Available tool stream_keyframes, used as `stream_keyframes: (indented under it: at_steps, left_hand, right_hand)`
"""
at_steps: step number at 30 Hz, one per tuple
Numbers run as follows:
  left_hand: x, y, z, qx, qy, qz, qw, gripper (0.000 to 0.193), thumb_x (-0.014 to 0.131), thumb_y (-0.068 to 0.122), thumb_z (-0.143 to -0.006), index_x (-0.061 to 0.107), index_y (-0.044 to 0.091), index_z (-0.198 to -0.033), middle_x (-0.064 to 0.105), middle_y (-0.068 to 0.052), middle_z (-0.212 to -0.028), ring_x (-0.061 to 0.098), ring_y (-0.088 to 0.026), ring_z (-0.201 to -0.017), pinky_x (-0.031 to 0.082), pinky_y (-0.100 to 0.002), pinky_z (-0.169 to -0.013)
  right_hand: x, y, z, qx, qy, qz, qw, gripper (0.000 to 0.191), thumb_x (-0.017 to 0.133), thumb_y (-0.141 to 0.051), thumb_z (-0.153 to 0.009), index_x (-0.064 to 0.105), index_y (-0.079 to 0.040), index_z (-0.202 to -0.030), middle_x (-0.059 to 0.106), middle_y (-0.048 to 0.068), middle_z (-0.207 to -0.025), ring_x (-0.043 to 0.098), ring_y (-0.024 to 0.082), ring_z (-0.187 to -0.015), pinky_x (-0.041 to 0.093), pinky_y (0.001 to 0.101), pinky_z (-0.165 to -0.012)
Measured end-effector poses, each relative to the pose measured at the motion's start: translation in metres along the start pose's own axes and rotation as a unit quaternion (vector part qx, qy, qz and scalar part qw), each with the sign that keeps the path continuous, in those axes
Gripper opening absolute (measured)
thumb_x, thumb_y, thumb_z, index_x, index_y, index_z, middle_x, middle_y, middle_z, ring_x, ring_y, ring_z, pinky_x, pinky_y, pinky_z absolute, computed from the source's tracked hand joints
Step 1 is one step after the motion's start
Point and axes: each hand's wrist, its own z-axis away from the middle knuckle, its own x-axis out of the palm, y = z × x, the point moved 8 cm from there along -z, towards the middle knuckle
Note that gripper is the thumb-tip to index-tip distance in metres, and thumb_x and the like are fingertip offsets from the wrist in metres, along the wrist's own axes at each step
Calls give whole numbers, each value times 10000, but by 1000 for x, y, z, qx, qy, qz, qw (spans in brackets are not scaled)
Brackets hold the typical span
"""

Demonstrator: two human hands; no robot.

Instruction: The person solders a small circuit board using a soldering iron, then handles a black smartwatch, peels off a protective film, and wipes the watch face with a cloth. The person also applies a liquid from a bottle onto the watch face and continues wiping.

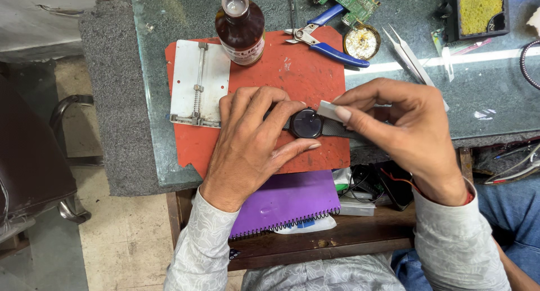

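Nearest you, a purple spiral-bound notebook (287, 201) sits on the wooden shelf below the counter, next to a tangle of black cables (368, 181); what's under them is hard to make out.

Your left hand (253, 142) is clamped on the round black-faced wristwatch (306, 123), fingers curled over its left side and thumb under, pinning it flat on the red rubber work mat (304, 71) so it can't slide. Left strap is hidden under your fingers.

Your right hand (402, 122) pinches a small pale grey block (329, 110) between thumb and forefinger, its tip just at the watch's upper right edge. Can't tell if it touches the glass.

Further out: metal board-holder plate (197, 83) and brown liquid bottle (241, 26) on the mat, blue-handled pliers (326, 43), silver tweezers (410, 57), green circuit board (349, 1) cut off at the top.
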Motion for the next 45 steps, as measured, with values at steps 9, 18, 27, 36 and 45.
stream_keyframes:
  at_steps: [9,18,27,36,45]
  left_hand:
    - [-3,0,2,4,4,1,1000,561,853,452,-781,692,91,-1178,597,-38,-1140,535,-243,-1096,396,-422,-964]
    - [-10,-2,8,7,8,16,1000,543,824,453,-805,692,83,-1180,593,-46,-1109,546,-243,-1093,397,-436,-1008]
    - [-12,-7,16,13,26,28,999,550,817,477,-813,687,88,-1179,593,-57,-1147,542,-247,-1104,390,-434,-1004]
    - [-20,-8,20,8,21,41,999,516,803,451,-838,665,99,-1188,561,-50,-1147,512,-257,-1119,371,-438,-981]
    - [-23,-9,19,1,11,27,1000,503,787,461,-841,663,101,-1171,557,-49,-1125,504,-267,-1103,360,-447,-943]
  right_hand:
    - [-14,14,-7,23,69,-76,994,166,746,-55,-964,734,27,-1108,745,71,-922,673,94,-774,542,216,-718]
    - [1,-55,-29,-104,74,-86,988,120,741,-65,-1015,706,15,-1097,735,46,-960,681,87,-809,569,228,-785]
    - [42,-132,-61,-269,-24,71,960,55,668,15,-1111,680,69,-1110,711,53,-968,742,105,-888,614,222,-798]
    - [68,-163,-38,-481,24,380,790,105,741,-5,-1044,712,-18,-1144,713,81,-1003,691,182,-862,524,287,-735]
    - [82,-168,-18,-532,22,453,716,125,735,37,-1043,706,-5,-1157,705,82,-1028,676,182,-887,516,293,-771]
